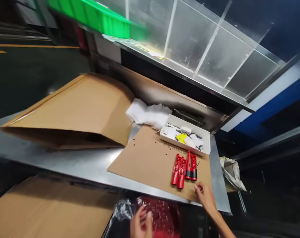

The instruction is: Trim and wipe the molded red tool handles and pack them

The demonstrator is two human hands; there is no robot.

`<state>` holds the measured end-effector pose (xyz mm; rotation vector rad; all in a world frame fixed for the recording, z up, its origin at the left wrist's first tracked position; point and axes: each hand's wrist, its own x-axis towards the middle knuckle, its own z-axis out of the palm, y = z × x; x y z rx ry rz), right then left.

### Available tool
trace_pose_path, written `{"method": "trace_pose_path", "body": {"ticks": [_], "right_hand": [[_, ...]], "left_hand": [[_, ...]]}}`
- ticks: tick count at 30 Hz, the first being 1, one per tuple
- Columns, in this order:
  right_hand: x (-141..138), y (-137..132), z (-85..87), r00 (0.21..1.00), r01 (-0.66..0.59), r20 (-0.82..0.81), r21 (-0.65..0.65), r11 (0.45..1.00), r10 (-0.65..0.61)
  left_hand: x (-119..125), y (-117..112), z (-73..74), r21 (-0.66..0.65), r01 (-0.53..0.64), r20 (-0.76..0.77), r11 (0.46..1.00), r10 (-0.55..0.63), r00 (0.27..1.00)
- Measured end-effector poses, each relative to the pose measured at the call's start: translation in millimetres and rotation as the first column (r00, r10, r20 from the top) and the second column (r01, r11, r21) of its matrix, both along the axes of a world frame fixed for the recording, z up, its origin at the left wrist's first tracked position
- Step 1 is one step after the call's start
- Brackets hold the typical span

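My left hand (141,224) is at the bottom of the view, above a dark red plastic stool or bin-like object (162,215) below the table edge. Its thumb and fingers are apart, with nothing visible between them. Over the front right of a cardboard sheet (140,162), my right hand (206,197) has its fingers curled in toward the thumb; whatever they may hold is too small to make out. Just beyond it lie two long red plastic parts (179,172) and, beside these, two red parts with black bands (191,167).
A white tray (206,145) of small dark pieces, with yellow and white slips, stands behind the red parts. White paper (150,114) lies left of it. A large open carton (85,105) covers the table's left. Above is a shelf with clear dividers and a green bin (102,19).
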<state>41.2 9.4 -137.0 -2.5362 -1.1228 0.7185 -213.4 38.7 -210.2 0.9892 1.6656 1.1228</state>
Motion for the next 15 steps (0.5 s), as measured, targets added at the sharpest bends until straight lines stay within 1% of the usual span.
{"method": "trace_pose_path", "body": {"ticks": [1, 3, 5, 7, 9, 11, 13, 15], "right_hand": [[4.1, 6.6, -1.3, 0.999, 0.028, -0.042, -0.01, 1.0, -0.029], [2.0, 19.2, -6.3, 0.987, 0.043, -0.15, -0.047, 0.998, -0.05], [-9.2, 27.8, -11.8, 0.975, 0.044, -0.217, -0.053, 0.998, -0.054], [-21.0, 28.7, -13.9, 0.97, 0.049, -0.235, -0.026, 0.998, -0.053], [-27.4, 21.1, -10.9, 0.97, 0.067, -0.236, 0.011, 0.998, -0.063], [-28.3, 7.7, -3.0, 0.965, 0.087, -0.254, 0.054, 0.995, -0.071], [-27.3, -7.0, 8.6, 0.952, 0.098, -0.3, 0.117, 0.988, -0.059], [-28.0, -19.6, 22.4, 0.928, 0.109, -0.371, 0.198, 0.974, -0.029]], "left_hand": [[23.3, 1.4, 6.4, 0.022, 0.103, 0.008, 0.994, -0.103, 0.995], [59.9, 10.6, 19.9, 0.054, 0.251, -0.028, 0.966, -0.25, 0.968], [85.2, 27.3, 31.4, 0.06, 0.344, -0.097, 0.937, -0.338, 0.936], [101.8, 48.0, 38.8, 0.041, 0.411, -0.155, 0.911, -0.4, 0.903], [110.6, 68.0, 42.5, 0.007, 0.466, -0.175, 0.885, -0.458, 0.871], [111.6, 84.4, 44.8, -0.035, 0.511, -0.148, 0.859, -0.51, 0.847], [106.0, 94.4, 48.4, -0.08, 0.556, -0.064, 0.827, -0.561, 0.825], [98.3, 94.6, 55.6, -0.096, 0.621, 0.082, 0.778, -0.615, 0.784]]}}
